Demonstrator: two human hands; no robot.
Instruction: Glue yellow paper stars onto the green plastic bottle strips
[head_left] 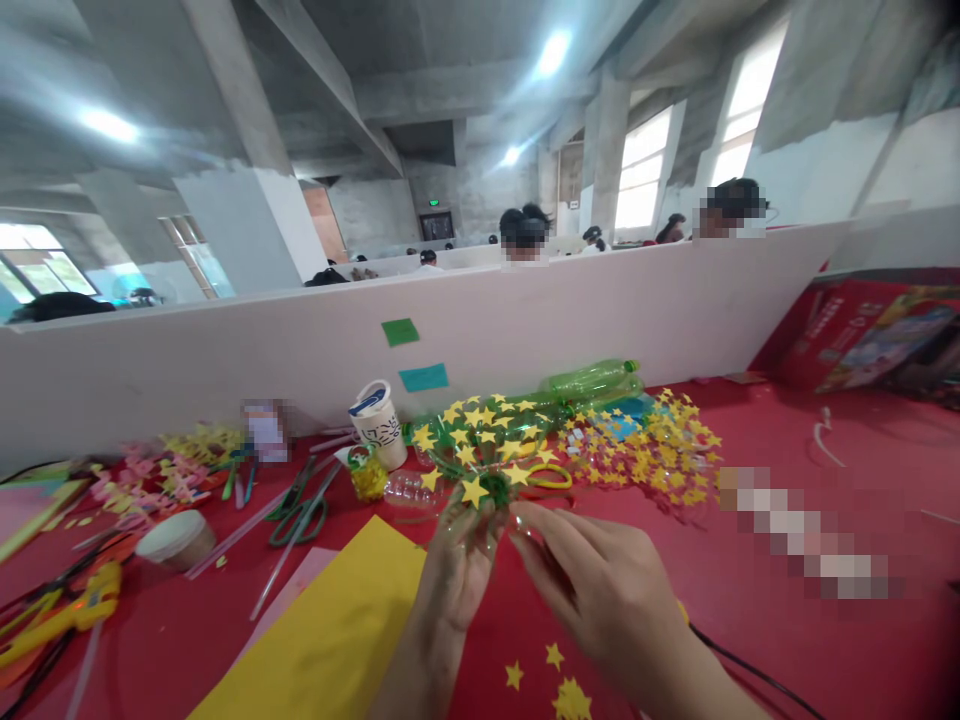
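Observation:
My left hand point(466, 565) is wrapped around the base of a green plastic star spray point(491, 488), apparently strips cut from a bottle, tipped with yellow paper stars. The strips fan up and outward above my fingers. Close on its right side, my right hand point(607, 575) is pinched, thumb against fingertips. Whatever lies between those fingertips is too small to make out. Below my hands, loose yellow stars point(555, 655) lie on the red tabletop point(495, 640). A yellow paper sheet point(330, 625) lies to the left of my left forearm.
Green-handled scissors point(304, 522), a white cup point(379, 430), a jar of yellow pieces point(367, 475) and a yellow glue gun point(94, 600) lie leftward. Green bottles point(592, 385) and piled star strips point(660, 450) sit behind. A white partition point(315, 350) closes the far side; people sit beyond.

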